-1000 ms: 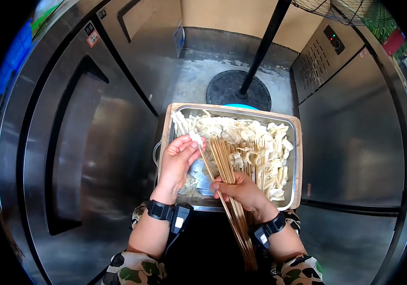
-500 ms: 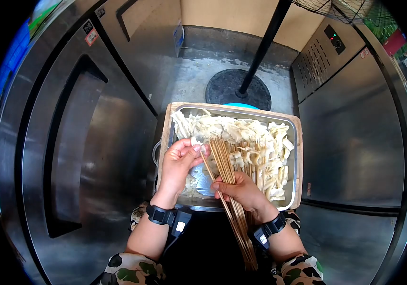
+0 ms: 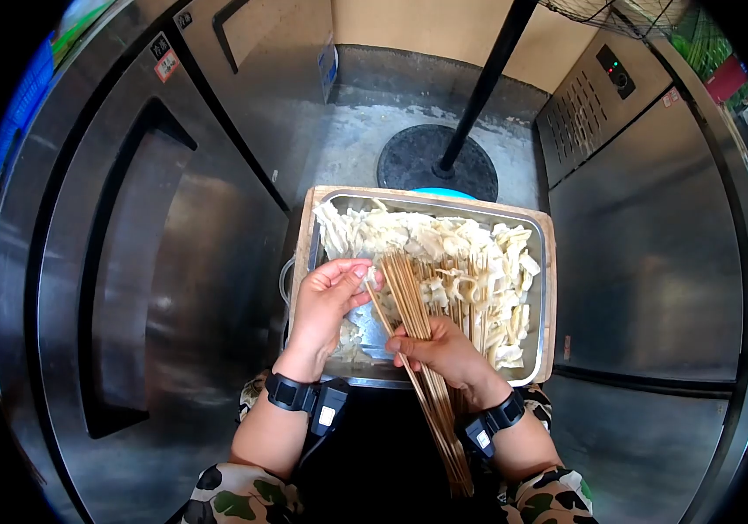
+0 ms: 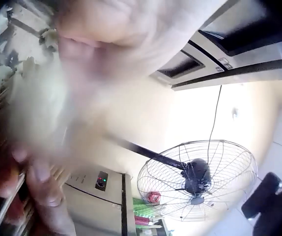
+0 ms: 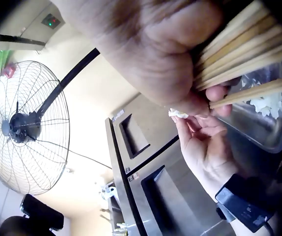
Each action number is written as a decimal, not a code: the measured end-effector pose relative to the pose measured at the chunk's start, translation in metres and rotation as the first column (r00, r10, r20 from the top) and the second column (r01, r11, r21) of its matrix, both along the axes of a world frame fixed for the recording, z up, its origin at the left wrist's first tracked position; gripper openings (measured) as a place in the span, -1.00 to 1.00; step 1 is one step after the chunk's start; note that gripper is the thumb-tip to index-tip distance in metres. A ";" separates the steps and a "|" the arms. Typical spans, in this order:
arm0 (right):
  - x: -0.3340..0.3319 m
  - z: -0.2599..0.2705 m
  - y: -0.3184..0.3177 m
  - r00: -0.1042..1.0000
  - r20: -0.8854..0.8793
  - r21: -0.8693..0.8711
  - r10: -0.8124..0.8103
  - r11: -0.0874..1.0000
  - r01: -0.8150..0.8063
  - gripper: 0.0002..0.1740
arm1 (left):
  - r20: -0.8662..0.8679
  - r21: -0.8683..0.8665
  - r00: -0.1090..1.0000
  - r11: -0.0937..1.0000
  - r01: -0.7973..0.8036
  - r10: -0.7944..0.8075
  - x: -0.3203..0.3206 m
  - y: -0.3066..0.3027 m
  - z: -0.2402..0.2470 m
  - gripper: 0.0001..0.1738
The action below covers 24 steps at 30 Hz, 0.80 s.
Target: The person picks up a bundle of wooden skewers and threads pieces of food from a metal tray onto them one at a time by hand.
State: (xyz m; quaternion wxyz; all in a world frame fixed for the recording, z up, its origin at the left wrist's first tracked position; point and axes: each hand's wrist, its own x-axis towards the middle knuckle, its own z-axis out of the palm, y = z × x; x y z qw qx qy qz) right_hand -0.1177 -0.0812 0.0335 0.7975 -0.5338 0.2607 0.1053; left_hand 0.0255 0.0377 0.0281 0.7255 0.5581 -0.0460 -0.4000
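In the head view my left hand (image 3: 320, 306) pinches a small pale food piece (image 3: 372, 277) between thumb and fingers, at the upper tip of one bamboo skewer (image 3: 381, 313). My right hand (image 3: 448, 354) grips a thick bundle of bamboo skewers (image 3: 406, 293), with that single skewer held slightly apart under the thumb. Below both hands lies a metal tray (image 3: 538, 293) with heaps of pale, wrinkled food strips (image 3: 418, 234). Several skewers (image 3: 472, 301) carrying such strips lie in its right half. The right wrist view shows the pale piece at my left fingertips.
The tray sits on a wooden board (image 3: 550, 306). Steel fridge doors stand close at left (image 3: 191, 262) and right (image 3: 653, 262). Behind the tray, a round black base (image 3: 409, 162) carries a pole (image 3: 487, 79); a wire-caged fan (image 4: 197, 179) tops it in the left wrist view.
My left hand has shifted slightly right and down along the single skewer. The pale piece, spread above the fingers before, now shows smaller between them. My right hand and its bundle have barely moved.
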 end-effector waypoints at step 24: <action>0.000 -0.006 -0.005 0.998 0.055 0.030 -0.016 0.999 0.015 -0.90 | 0.480 0.877 0.275 0.449 -0.168 -0.833 -0.021 0.027 -0.020 -0.80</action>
